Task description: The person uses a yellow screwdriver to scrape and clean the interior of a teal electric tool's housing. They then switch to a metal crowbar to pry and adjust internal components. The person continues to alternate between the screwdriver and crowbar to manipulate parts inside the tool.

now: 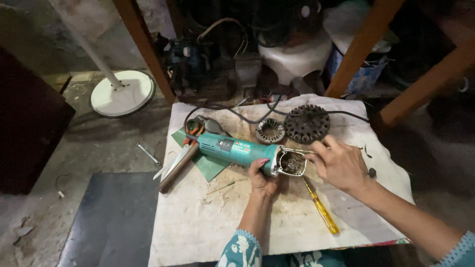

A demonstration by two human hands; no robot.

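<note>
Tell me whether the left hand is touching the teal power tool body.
Touching. The head view shows the left hand wrapped around the underside of the teal power tool body, fingers curled over its open end.

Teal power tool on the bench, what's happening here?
A person has a teal power tool body lying on a stained white board. The left hand grips it near its open front end, and the right hand pokes a thin tool into that opening. A yellow-handled screwdriver, a ring-shaped metal part and a dark toothed disc lie alongside.
</note>
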